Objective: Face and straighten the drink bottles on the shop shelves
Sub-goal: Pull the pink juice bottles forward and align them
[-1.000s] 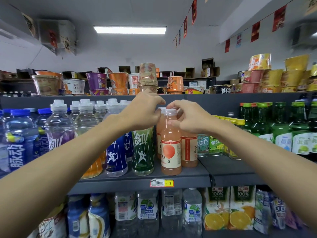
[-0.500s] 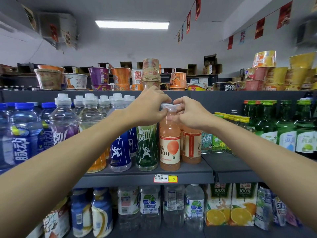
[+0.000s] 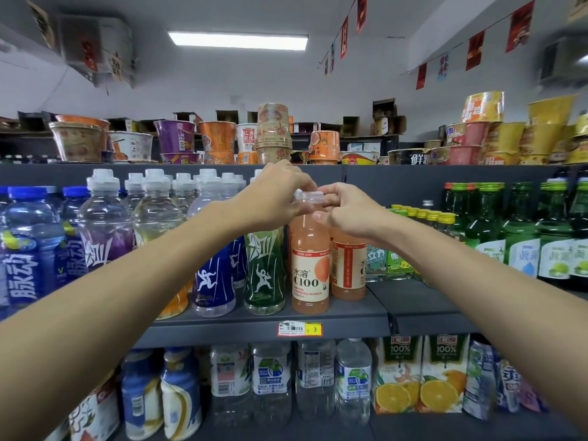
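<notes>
At the centre of the head view, both my arms reach forward, my left hand [image 3: 276, 200] and right hand [image 3: 345, 213] pinching the cap of the peach bottle [image 3: 310, 265], which stands at the shelf [image 3: 222, 332] front edge. Its label faces me; I judge only a slight squaring twist remains before release.
</notes>
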`<move>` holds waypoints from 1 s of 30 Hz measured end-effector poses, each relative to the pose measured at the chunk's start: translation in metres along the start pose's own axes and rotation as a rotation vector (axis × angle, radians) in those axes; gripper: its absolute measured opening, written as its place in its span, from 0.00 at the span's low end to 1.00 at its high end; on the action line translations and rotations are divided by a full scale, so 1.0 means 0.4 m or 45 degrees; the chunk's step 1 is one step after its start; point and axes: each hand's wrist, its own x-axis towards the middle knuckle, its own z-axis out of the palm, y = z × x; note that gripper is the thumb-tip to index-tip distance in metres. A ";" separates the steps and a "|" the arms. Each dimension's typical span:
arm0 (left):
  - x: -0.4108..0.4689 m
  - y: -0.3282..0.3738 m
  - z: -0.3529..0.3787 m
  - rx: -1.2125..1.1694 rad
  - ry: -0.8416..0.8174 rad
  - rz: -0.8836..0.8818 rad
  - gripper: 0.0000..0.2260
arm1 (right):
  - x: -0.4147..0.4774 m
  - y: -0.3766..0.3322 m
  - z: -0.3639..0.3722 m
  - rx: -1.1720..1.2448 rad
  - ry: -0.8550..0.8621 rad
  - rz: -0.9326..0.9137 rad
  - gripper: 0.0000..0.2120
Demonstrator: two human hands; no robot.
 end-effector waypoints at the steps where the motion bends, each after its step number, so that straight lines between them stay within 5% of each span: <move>1: 0.000 -0.001 0.002 0.001 0.007 -0.001 0.15 | 0.000 0.000 0.000 0.005 -0.002 0.000 0.26; 18: -0.003 -0.009 0.021 0.142 0.124 0.038 0.15 | -0.014 -0.015 -0.014 -0.092 -0.060 -0.089 0.26; 22: -0.009 -0.006 0.027 0.153 0.144 0.023 0.17 | -0.019 -0.014 -0.090 -0.412 0.441 -0.396 0.18; 24: -0.009 -0.008 0.025 0.145 0.127 0.029 0.16 | -0.021 0.012 -0.117 -0.595 0.544 -0.353 0.17; 30: 0.004 -0.005 0.015 0.113 0.065 0.009 0.16 | -0.020 0.107 -0.091 -0.492 0.212 -0.169 0.28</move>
